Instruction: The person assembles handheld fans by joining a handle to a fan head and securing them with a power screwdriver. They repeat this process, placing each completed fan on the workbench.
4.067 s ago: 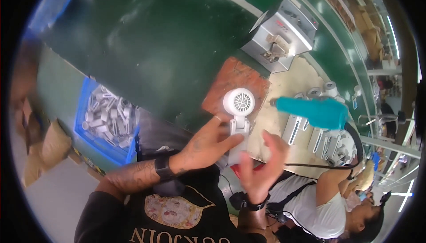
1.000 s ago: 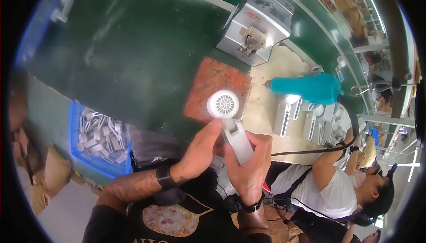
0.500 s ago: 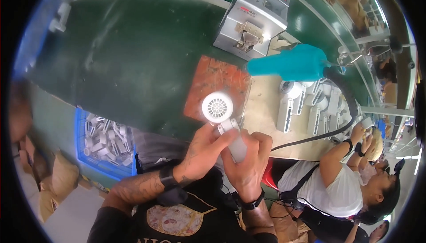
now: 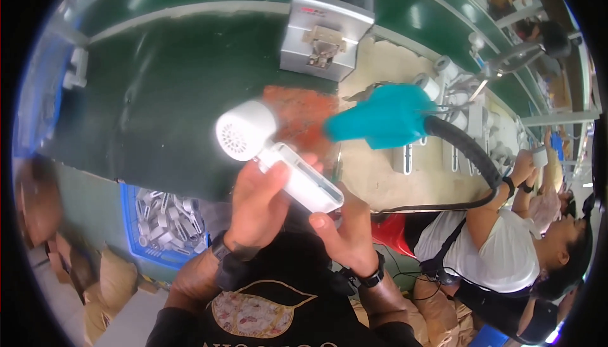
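Note:
My left hand (image 4: 259,204) is closed round the handle of a white handheld fan (image 4: 304,179), its thumb on the near side. The fan's round head with a slotted grille (image 4: 234,141) tilts up to the left. Its handle faces me with a long, hollow-looking front. At the handle's lower end, my right hand (image 4: 348,233) has its fingers against the housing and its thumb just below. Beyond the fan lies a worn orange-red board (image 4: 297,109) on the green bench. A teal power tool (image 4: 386,115) with a black cable hangs to the right.
A grey metal machine (image 4: 326,24) stands at the back of the bench. Several white housings (image 4: 405,160) rest on the cardboard at right. A blue crate (image 4: 131,220) of white parts is at lower left. Another person (image 4: 500,239) works at right.
The fan has moved left and turned, so its handle's hollow-looking side now faces me. My right hand has loosened and shifted to the handle's end. The view has shifted too.

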### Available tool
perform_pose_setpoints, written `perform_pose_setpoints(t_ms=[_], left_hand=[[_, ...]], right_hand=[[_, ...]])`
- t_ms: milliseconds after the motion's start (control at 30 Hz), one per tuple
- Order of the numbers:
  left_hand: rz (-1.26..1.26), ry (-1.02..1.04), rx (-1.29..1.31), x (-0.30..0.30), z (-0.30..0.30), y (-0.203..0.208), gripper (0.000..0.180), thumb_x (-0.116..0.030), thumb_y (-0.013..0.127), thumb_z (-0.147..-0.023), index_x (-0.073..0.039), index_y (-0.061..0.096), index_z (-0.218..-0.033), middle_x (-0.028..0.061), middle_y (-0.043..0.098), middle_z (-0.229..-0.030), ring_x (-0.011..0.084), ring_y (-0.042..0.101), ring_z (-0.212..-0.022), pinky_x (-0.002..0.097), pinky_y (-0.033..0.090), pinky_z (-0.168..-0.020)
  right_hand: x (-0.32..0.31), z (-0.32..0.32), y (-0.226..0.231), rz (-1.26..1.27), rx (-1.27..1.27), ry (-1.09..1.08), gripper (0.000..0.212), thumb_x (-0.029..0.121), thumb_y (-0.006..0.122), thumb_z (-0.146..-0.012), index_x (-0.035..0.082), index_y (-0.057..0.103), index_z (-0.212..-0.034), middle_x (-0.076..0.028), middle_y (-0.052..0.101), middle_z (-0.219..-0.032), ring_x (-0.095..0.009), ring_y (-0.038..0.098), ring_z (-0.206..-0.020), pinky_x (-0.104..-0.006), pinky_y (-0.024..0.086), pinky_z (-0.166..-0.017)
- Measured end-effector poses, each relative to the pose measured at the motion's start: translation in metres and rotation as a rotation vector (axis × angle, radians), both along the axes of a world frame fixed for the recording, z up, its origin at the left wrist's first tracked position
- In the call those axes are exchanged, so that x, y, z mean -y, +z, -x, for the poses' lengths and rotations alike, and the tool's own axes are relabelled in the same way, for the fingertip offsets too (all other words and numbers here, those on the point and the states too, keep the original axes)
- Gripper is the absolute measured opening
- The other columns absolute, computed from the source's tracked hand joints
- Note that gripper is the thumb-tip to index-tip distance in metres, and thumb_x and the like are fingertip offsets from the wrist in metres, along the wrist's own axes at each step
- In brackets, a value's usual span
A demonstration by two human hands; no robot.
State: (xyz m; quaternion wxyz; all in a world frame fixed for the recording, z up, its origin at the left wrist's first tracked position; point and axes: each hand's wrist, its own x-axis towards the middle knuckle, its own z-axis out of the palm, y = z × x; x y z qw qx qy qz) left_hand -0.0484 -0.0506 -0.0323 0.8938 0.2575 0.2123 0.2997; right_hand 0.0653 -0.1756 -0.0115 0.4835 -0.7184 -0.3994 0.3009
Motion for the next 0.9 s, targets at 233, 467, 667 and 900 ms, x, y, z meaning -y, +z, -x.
perform_pose_setpoints(t_ms=[233, 467, 667, 900], left_hand=[[-0.103, 0.079, 0.026, -0.007, 0.003, -0.009, 0.043, -0.032, 0.051, -0.107, -0.002, 0.046, -0.138, 0.0122, 0.060, -0.127, 0.0248, 0.059, -0.118, 0.0415, 0.048, -0.104], [-0.075, 0.102, 0.000, -0.020, -0.005, -0.008, 0.041, -0.031, 0.049, -0.108, -0.002, 0.049, -0.136, 0.0132, 0.059, -0.128, 0.0260, 0.056, -0.118, 0.0419, 0.044, -0.105], [-0.075, 0.137, -0.058, -0.034, -0.014, -0.011, 0.046, -0.031, 0.051, -0.107, 0.001, 0.048, -0.141, 0.0145, 0.058, -0.129, 0.0269, 0.056, -0.120, 0.0419, 0.044, -0.106], [-0.561, 0.167, -0.537, -0.079, 0.008, 0.016, 0.029, -0.018, 0.062, -0.102, 0.000, 0.061, -0.124, 0.0067, 0.068, -0.101, 0.0144, 0.063, -0.087, 0.0291, 0.051, -0.080]], right_hand=[[-0.025, 0.002, 0.008, -0.220, 0.086, -0.003, 0.027, 0.027, 0.063, -0.100, 0.001, 0.067, -0.108, -0.019, 0.066, -0.089, -0.039, 0.066, -0.080, -0.0439, 0.051, -0.068], [-0.031, -0.009, 0.008, -0.141, 0.059, 0.026, 0.028, 0.026, 0.062, -0.101, -0.001, 0.065, -0.094, -0.019, 0.062, -0.078, -0.040, 0.060, -0.072, -0.0446, 0.046, -0.065], [-0.038, -0.019, -0.002, -0.191, 0.103, 0.029, 0.032, 0.031, 0.056, -0.103, 0.000, 0.066, -0.100, -0.017, 0.062, -0.082, -0.038, 0.060, -0.075, -0.0433, 0.047, -0.068], [-0.066, -0.048, 0.002, -0.401, 0.342, -0.446, 0.072, 0.030, 0.079, -0.088, -0.002, 0.042, -0.142, -0.019, 0.049, -0.133, -0.032, 0.053, -0.117, -0.0433, 0.043, -0.101]])
